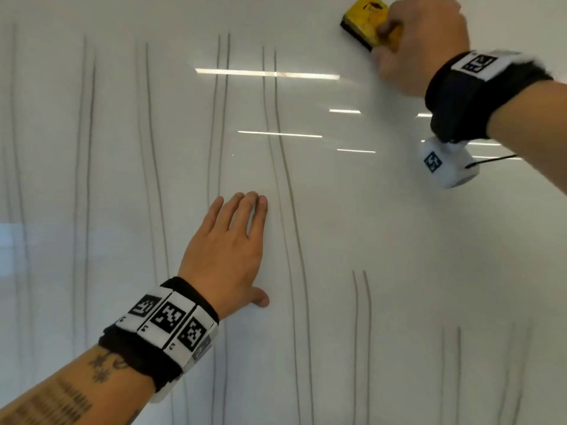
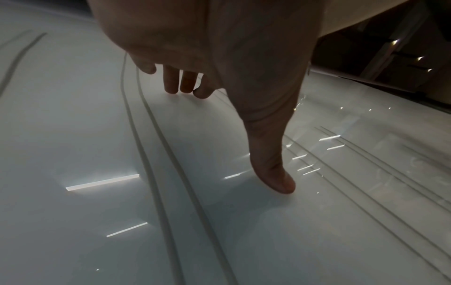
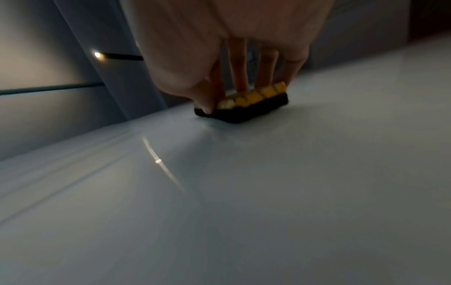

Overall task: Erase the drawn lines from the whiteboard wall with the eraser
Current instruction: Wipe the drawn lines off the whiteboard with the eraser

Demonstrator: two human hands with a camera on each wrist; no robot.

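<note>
Our right hand [image 1: 420,44] grips the eraser [image 1: 366,21] against the whiteboard wall [image 1: 368,225]; our left hand [image 1: 228,256] rests flat, fingers straight. Risk: that palm may smear the drawn lines [image 1: 285,179] beside it.

Eraser [image 1: 366,23] top beyond frame edge, right end under blurred fingers [image 1: 387,27]

Ceiling-light reflections [image 1: 267,73] (bright streaks)
</note>
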